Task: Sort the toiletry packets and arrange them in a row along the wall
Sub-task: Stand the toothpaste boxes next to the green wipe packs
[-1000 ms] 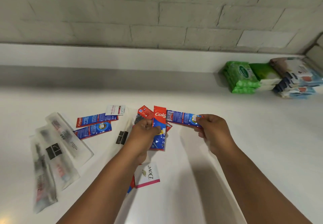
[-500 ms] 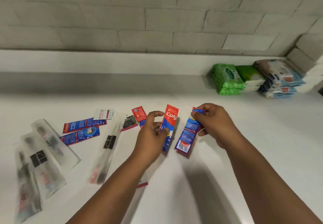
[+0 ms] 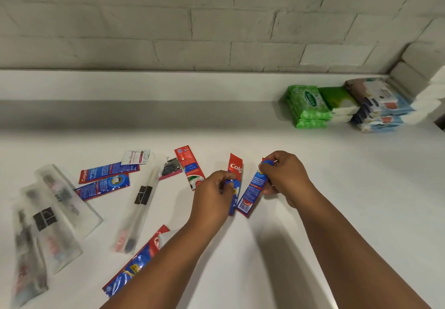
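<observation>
— Hands: the left hand (image 3: 213,194) pinches a red-and-blue foil toothpaste sachet (image 3: 235,183); the right hand (image 3: 284,176) grips a second blue-and-red foil sachet (image 3: 252,191) just beside it.

— Where, against the grey brick wall (image 3: 216,19)?

— Well short of it, above the white counter (image 3: 337,188). Slick foil could slip from such light pinches and fall among the loose sachets.

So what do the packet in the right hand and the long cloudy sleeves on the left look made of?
Packet: glossy printed plastic or foil laminate, judging by its sheen. Sleeves: frosted translucent plastic film; toothbrush shapes show dimly through.
</observation>
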`<state>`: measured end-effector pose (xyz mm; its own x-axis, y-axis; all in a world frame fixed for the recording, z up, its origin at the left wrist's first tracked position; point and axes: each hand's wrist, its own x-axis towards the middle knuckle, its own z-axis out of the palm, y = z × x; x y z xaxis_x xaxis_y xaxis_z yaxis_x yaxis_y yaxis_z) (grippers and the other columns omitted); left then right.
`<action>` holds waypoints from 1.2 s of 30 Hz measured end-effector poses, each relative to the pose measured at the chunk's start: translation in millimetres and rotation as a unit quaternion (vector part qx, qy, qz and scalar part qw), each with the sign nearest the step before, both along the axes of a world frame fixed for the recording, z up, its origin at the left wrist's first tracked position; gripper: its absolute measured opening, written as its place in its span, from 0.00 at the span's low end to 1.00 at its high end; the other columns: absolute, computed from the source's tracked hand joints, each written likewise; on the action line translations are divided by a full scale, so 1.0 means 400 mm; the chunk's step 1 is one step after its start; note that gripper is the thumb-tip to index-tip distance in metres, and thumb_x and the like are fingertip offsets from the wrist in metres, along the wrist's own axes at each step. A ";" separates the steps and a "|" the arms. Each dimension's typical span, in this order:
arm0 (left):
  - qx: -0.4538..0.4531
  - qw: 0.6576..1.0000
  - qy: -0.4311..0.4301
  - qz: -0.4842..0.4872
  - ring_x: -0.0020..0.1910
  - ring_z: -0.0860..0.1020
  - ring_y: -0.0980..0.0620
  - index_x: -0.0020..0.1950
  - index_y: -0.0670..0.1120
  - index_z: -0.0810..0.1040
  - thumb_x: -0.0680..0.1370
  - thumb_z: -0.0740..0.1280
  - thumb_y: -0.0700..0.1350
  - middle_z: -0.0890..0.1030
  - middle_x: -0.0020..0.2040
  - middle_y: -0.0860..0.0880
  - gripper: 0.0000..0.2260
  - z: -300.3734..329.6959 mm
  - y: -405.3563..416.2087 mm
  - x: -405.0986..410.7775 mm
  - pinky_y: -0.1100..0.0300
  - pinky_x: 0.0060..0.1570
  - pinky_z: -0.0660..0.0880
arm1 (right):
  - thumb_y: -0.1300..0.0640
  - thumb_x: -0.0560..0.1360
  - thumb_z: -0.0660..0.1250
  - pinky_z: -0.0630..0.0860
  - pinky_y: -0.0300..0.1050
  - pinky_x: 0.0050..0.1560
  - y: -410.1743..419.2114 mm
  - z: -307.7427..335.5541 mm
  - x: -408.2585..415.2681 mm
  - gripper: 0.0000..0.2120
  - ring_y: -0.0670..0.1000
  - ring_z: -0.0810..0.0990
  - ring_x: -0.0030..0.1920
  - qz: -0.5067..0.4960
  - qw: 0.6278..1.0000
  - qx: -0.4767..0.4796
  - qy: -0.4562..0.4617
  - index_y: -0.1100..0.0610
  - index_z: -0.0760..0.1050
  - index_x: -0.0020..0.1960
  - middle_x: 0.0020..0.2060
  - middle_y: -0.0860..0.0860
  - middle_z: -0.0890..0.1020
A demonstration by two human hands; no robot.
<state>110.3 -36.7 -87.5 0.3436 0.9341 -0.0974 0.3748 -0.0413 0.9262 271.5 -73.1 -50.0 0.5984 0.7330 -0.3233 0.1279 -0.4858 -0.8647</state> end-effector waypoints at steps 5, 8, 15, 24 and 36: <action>0.038 0.996 0.075 -0.012 0.48 0.80 0.55 0.55 0.48 0.78 0.76 0.70 0.42 0.82 0.53 0.49 0.08 -0.025 0.025 0.016 0.64 0.43 0.77 | 0.61 0.75 0.66 0.81 0.48 0.29 -0.015 -0.008 0.029 0.03 0.52 0.83 0.28 -0.007 1.000 -0.004 0.008 0.60 0.74 0.46 0.40 0.59 0.82; 0.090 0.988 0.127 -0.018 0.48 0.79 0.55 0.54 0.47 0.78 0.75 0.71 0.45 0.82 0.52 0.49 0.09 -0.031 0.029 0.028 0.67 0.40 0.74 | 0.61 0.75 0.66 0.82 0.52 0.33 -0.022 -0.008 0.040 0.03 0.55 0.83 0.30 -0.006 1.000 -0.006 0.013 0.60 0.74 0.47 0.39 0.59 0.82; 0.247 0.954 0.168 -0.033 0.49 0.76 0.51 0.50 0.46 0.84 0.75 0.70 0.49 0.78 0.51 0.47 0.09 0.016 0.010 0.036 0.61 0.46 0.71 | 0.62 0.75 0.66 0.82 0.52 0.33 -0.028 -0.006 0.049 0.03 0.56 0.82 0.28 -0.002 1.000 -0.001 0.021 0.60 0.75 0.47 0.39 0.60 0.82; 0.145 0.966 0.148 -0.152 0.37 0.78 0.51 0.46 0.46 0.82 0.72 0.70 0.45 0.82 0.38 0.49 0.05 0.044 -0.066 0.055 0.56 0.40 0.77 | 0.57 0.74 0.70 0.80 0.49 0.31 -0.025 0.011 0.038 0.07 0.55 0.79 0.26 0.003 0.998 0.018 0.060 0.59 0.74 0.47 0.37 0.59 0.82; -0.046 0.998 -0.012 -0.049 0.40 0.82 0.60 0.47 0.50 0.81 0.75 0.71 0.42 0.84 0.41 0.53 0.04 0.008 -0.033 0.037 0.59 0.46 0.81 | 0.64 0.75 0.69 0.67 0.38 0.25 -0.049 -0.046 0.060 0.08 0.49 0.74 0.27 0.010 0.990 0.056 0.131 0.64 0.76 0.53 0.31 0.54 0.80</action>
